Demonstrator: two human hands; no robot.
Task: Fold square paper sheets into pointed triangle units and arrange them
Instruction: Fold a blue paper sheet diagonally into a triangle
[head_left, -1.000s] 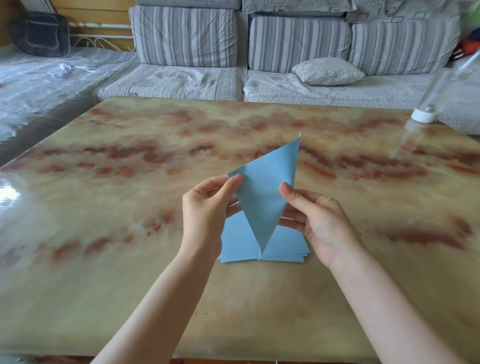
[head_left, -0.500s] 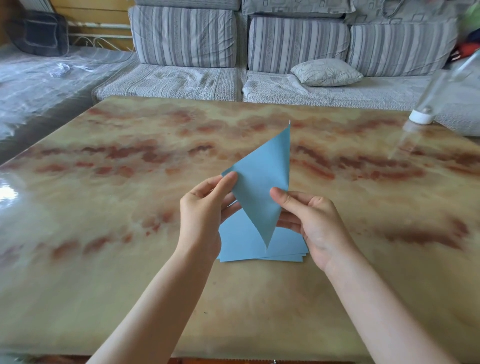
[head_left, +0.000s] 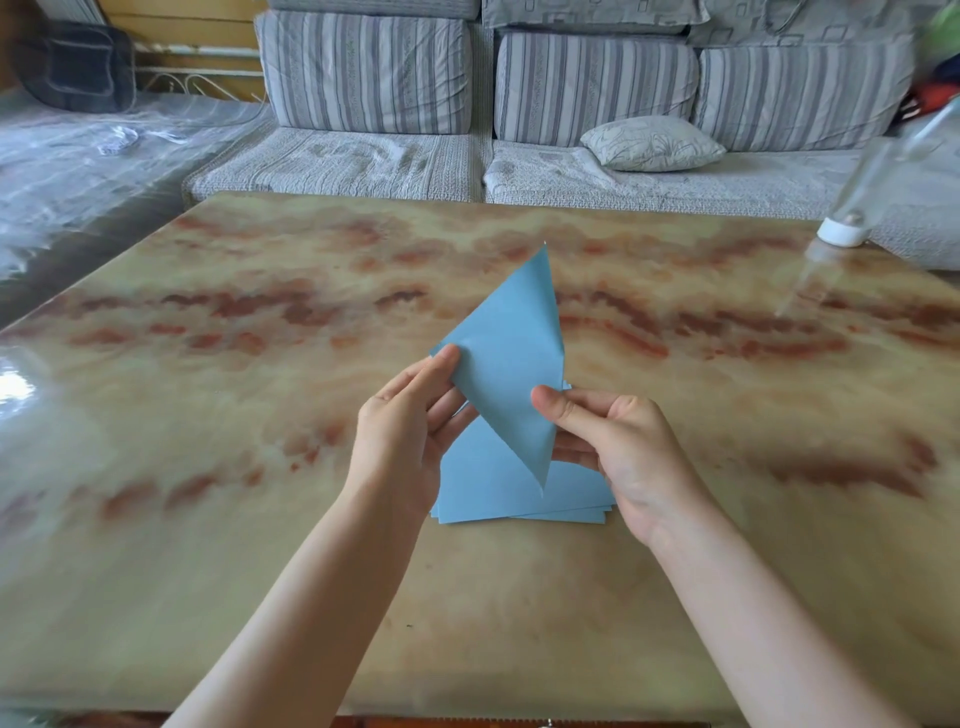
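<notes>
A blue paper sheet (head_left: 511, 358) folded into a triangle is held up above the table, one point up and one point down. My left hand (head_left: 410, 431) pinches its left corner between thumb and fingers. My right hand (head_left: 618, 447) pinches its right edge, thumb on the front. Below them a small stack of blue square sheets (head_left: 498, 493) lies flat on the marble-patterned table (head_left: 208, 467), partly hidden by the hands and the folded sheet.
A clear plastic bottle with a white cap (head_left: 852, 223) leans at the table's far right edge. A grey striped sofa (head_left: 363, 104) with a small pillow (head_left: 649, 143) runs behind the table. A dark bag (head_left: 72, 67) sits at the far left.
The folded triangle has tilted and shifted left, its top point moving left. Both hands keep their pinch and have drifted slightly left with it.
</notes>
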